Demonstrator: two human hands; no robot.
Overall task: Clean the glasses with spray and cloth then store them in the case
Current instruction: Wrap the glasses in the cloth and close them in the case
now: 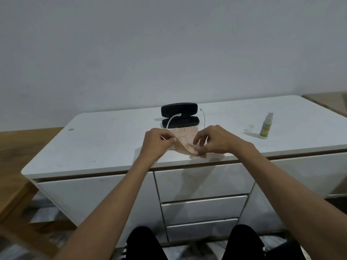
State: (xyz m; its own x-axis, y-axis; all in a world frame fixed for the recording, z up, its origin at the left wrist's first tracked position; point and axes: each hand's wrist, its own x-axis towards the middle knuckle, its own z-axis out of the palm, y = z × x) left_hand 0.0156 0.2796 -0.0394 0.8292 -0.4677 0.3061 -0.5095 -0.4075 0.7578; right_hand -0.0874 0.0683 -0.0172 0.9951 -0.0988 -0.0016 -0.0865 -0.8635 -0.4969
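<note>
Clear-framed glasses (pixel 183 137) are held just above the white desk, their temples pointing away toward the wall. My left hand (pixel 156 140) pinches the left end of the frame. My right hand (pixel 213 140) presses a pale pink cloth (pixel 185 147) against the right lens, and the cloth drapes down under the glasses. Just behind them lies the black case (pixel 179 115), open with its lid up. The small spray bottle (pixel 266 124) stands upright at the right, its clear cap (pixel 251 127) off and set beside it.
The white desk (pixel 112 139) has a drawer stack (pixel 203 197) below its front edge. My dark-trousered knees (pixel 146 244) are at the bottom. A wooden surface (pixel 11 166) borders the left side, and a pale wall rises behind the desk.
</note>
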